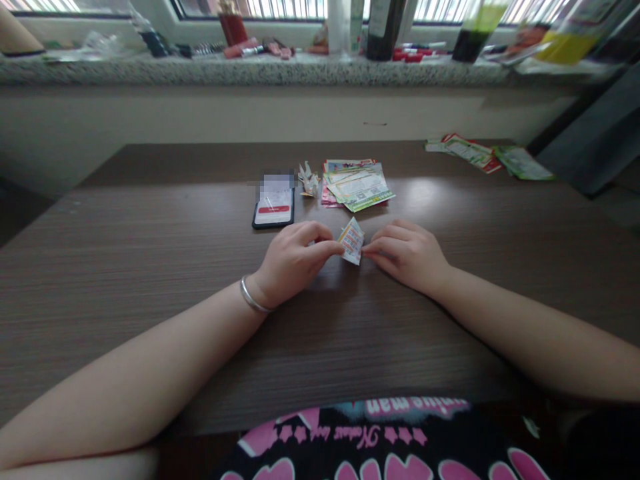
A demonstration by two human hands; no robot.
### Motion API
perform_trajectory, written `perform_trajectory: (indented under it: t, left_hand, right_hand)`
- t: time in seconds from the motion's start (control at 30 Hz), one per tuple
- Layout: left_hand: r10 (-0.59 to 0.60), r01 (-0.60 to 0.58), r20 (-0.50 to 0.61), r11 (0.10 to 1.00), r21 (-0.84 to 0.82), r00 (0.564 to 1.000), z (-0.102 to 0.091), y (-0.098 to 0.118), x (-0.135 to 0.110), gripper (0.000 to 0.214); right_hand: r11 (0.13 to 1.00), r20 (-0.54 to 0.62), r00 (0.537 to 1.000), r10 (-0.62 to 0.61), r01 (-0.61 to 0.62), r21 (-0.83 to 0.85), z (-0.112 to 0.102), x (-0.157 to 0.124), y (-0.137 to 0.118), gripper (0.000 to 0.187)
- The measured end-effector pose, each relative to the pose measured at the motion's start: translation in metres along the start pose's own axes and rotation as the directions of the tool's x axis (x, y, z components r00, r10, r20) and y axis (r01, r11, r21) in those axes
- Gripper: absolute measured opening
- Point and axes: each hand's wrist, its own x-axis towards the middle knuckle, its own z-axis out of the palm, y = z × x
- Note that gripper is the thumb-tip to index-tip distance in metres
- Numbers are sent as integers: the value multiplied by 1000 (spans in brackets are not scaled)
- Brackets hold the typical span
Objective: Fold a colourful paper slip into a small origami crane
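Observation:
A small folded piece of printed paper (351, 241) stands on the dark wooden table (150, 267) between both hands. My left hand (293, 259), with a silver bangle at the wrist, pinches the paper's left side with curled fingers. My right hand (407, 253) pinches its right edge, fingers closed. Behind them lies a stack of printed paper sheets (357, 185), a small folded paper figure (309, 179) and a phone (274, 200) with its screen lit.
More printed sheets (487, 157) lie at the table's far right. A stone windowsill (250, 67) behind the table carries bottles, pens and other clutter. A dark object (595, 133) leans at the right.

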Motion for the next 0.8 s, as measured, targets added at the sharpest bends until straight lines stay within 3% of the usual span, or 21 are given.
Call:
perform_trajectory:
  t: [0.1, 0.23, 0.33, 0.63, 0.8]
  left_hand:
    - [101, -108, 68, 989, 104, 993, -3, 1, 0, 20]
    - [280, -314, 178, 928, 202, 943, -6, 5, 3, 13]
    - [320, -362, 208, 908, 209, 924, -6, 9, 4, 12]
    - [232, -262, 184, 952, 156, 955, -5, 10, 1, 18]
    - [130, -141, 203, 989, 41, 971, -4, 10, 1, 35]
  right_hand:
    - [999, -23, 999, 39, -38, 21, -1, 0, 1, 13]
    - [998, 12, 1000, 21, -22, 64, -1, 1, 1, 26]
    - [999, 37, 999, -4, 2, 54, 0, 2, 1, 30]
    - [999, -66, 997, 39, -41, -29, -1, 0, 3, 15]
    - [1000, -46, 999, 17, -17, -13, -2, 1, 4, 12]
